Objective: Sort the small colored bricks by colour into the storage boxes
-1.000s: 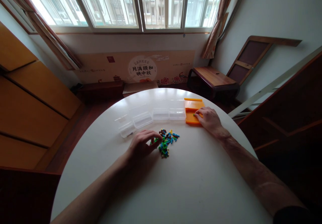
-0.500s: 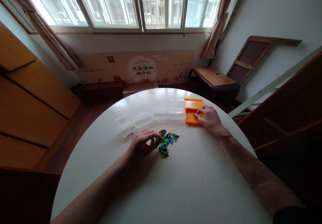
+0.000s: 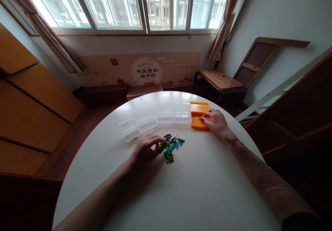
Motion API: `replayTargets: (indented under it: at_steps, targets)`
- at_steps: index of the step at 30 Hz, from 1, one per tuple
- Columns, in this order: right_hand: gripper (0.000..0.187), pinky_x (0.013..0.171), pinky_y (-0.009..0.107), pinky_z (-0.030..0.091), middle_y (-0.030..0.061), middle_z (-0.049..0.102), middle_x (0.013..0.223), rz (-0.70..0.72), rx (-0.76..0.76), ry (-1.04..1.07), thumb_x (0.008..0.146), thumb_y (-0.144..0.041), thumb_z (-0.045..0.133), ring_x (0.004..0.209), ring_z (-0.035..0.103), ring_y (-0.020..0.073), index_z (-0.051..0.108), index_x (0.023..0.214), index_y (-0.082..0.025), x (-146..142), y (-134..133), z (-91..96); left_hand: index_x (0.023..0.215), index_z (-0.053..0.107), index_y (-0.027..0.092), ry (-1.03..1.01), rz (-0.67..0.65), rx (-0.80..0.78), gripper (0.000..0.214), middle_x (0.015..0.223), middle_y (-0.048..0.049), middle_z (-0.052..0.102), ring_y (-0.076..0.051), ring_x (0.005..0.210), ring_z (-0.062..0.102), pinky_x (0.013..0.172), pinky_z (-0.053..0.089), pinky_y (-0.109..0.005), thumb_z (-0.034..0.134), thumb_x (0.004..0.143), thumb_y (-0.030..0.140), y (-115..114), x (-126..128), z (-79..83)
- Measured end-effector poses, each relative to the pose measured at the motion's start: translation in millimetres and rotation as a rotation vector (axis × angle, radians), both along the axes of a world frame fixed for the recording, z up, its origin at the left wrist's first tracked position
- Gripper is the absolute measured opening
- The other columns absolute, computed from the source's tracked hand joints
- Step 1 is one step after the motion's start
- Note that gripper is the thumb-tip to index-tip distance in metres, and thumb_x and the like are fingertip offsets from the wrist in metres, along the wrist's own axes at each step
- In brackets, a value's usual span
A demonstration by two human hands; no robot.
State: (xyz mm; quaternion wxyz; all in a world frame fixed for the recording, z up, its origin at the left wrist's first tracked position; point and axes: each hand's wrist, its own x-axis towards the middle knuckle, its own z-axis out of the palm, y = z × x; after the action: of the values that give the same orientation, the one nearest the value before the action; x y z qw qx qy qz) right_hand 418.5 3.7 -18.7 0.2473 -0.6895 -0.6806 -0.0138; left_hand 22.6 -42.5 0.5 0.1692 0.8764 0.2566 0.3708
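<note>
A small heap of tiny coloured bricks (image 3: 171, 146), blue, green, yellow and dark, lies in the middle of a round white table (image 3: 181, 189). My left hand (image 3: 146, 149) rests on the table at the heap's left edge, fingers curled, fingertips touching the nearest pieces. My right hand (image 3: 215, 120) lies over the right side of an open orange box (image 3: 197, 115) at the far right. Its fingertips pinch a tiny green piece (image 3: 200, 118) over the box.
Several clear plastic boxes (image 3: 166, 117) with open lids stand in a row behind the heap, left of the orange box. Beyond the table are a window wall, a low wooden bench (image 3: 219, 80) at the right and wooden cabinets (image 3: 31, 103) at the left.
My right hand has drifted slightly back over the orange box. The left hand and the heap stay where they were.
</note>
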Motion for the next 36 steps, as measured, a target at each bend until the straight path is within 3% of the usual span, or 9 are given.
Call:
replayTargets:
  at_steps: [8,17,26,36]
  targets:
    - [0.026,0.093,0.047,0.045,0.0099,0.071,0.106,-0.008,-0.005,0.015,0.098,-0.044,0.070,0.101,0.059,0.0303,0.081,0.086,-0.023,3,2,-2.7,0.099,0.079,0.023,-0.004,0.005,-0.003,0.005,0.093,-0.0027,0.082,-0.014,0.075,0.074,0.078,0.058,-0.026,0.075,0.102,0.024,1,-1,-2.6]
    - [0.022,0.097,0.051,0.045,0.0125,0.066,0.111,0.017,0.041,-0.127,0.101,-0.038,0.062,0.102,0.055,0.0321,0.076,0.093,-0.024,7,3,-6.4,0.100,0.080,0.022,-0.005,0.000,0.000,0.008,0.092,-0.0039,0.082,-0.014,0.074,0.074,0.077,0.060,-0.026,0.073,0.104,0.026,0,0,0.6]
    - [0.021,0.101,0.052,0.044,0.0125,0.070,0.104,0.043,0.098,-0.116,0.100,-0.032,0.060,0.098,0.056,0.0311,0.075,0.090,-0.021,11,3,-8.3,0.099,0.080,0.022,-0.009,-0.002,-0.005,0.008,0.093,-0.0039,0.082,-0.014,0.074,0.075,0.077,0.060,-0.026,0.074,0.103,0.026,0,1,0.1]
    - [0.017,0.119,0.054,0.035,0.0076,0.079,0.100,0.126,0.086,-0.052,0.098,-0.031,0.063,0.100,0.065,0.0300,0.074,0.087,-0.023,7,-1,-2.3,0.100,0.080,0.023,0.002,-0.009,0.000,0.005,0.092,-0.0034,0.082,-0.015,0.076,0.075,0.078,0.059,-0.027,0.075,0.102,0.024,1,1,1.5]
